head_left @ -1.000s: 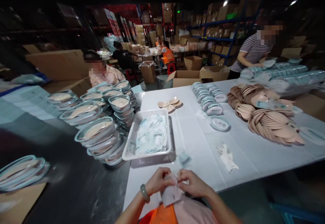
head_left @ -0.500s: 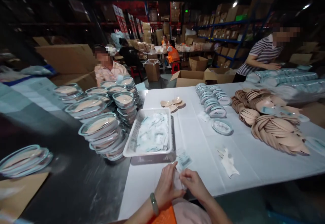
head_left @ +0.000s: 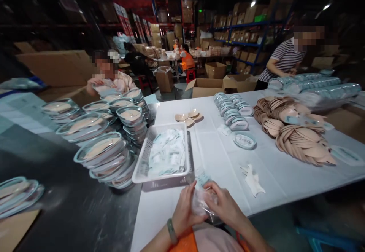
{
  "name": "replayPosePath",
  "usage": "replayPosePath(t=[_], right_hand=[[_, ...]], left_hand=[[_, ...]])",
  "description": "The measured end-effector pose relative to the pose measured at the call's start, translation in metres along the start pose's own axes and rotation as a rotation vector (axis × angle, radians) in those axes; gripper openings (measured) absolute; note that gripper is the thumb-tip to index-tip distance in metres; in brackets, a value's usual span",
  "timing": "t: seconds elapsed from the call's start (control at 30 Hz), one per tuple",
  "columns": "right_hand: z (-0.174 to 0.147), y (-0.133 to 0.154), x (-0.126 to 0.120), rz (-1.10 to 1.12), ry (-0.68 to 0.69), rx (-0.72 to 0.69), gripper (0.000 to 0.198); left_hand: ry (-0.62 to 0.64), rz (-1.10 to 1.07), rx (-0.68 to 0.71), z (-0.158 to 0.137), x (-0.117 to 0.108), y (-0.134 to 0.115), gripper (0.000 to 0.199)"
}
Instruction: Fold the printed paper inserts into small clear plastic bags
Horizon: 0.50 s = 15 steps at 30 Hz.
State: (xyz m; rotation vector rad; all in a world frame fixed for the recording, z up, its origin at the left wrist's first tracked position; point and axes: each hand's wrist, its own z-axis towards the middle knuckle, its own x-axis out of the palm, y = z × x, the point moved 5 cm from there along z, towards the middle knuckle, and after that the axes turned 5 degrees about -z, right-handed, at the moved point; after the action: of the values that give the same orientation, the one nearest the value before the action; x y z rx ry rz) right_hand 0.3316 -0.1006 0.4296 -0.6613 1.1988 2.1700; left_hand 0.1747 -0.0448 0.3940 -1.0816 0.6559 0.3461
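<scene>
Close in front of my body, a clear plastic bag (head_left: 199,203) is held between my two hands. My left hand (head_left: 186,207) grips its left side, thumb below and fingers above, with a green bangle on the wrist. On the other side, my right hand (head_left: 224,202) has its fingers bent over the film. What lies inside the bag is hard to make out. Just beyond the fingertips is a small printed packet (head_left: 202,177); whether it joins the bag I cannot tell. A white basket (head_left: 161,178) of similar packets stands ahead to the left.
Stacks of wrapped oval packs (head_left: 99,149) crowd the left. Several small wooden bowls (head_left: 188,117) lie behind the basket. Rightward are lidded oval packs (head_left: 244,140), a crumpled white piece (head_left: 253,181) and heaped wooden pieces (head_left: 302,139). Co-workers are across the table.
My right hand has closed further over the bag, and more of the film shows between my hands. The view has shifted slightly right. The person at left has raised a hand.
</scene>
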Motion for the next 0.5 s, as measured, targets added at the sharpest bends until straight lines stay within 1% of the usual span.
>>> replayPosePath(t=[0.03,0.1,0.2,0.27,0.33,0.37,0.43,0.47,0.5], right_hand=[[0.000,0.003,0.001,-0.052,0.047,0.004,0.040],[0.001,0.005,0.002,-0.146,0.095,0.020,0.038],[0.006,0.006,0.006,-0.331,0.167,0.049,0.041],[0.011,0.007,0.015,-0.389,0.219,0.013,0.038],[0.017,0.006,0.023,-0.273,0.186,-0.015,0.035],[0.020,0.003,0.025,-0.171,0.129,0.001,0.038],[0.024,-0.007,0.029,0.084,0.067,0.050,0.055],[0.024,-0.011,0.030,0.204,0.064,0.067,0.061],[0.023,-0.015,0.030,0.297,0.079,0.079,0.062]], left_hand=[[0.015,0.024,0.009,0.002,0.003,0.002,0.109],[0.052,0.072,0.021,0.007,0.011,0.007,0.107],[0.089,0.122,0.050,0.015,0.021,0.014,0.109],[0.104,0.128,0.062,0.018,0.023,0.013,0.108],[0.118,0.132,0.037,0.017,0.019,0.009,0.104],[0.122,0.144,0.007,0.016,0.016,0.006,0.101],[0.102,0.157,-0.049,0.012,0.006,0.000,0.098],[0.079,0.157,-0.063,0.010,0.001,-0.003,0.097],[0.061,0.151,-0.070,0.009,-0.002,-0.005,0.099]])
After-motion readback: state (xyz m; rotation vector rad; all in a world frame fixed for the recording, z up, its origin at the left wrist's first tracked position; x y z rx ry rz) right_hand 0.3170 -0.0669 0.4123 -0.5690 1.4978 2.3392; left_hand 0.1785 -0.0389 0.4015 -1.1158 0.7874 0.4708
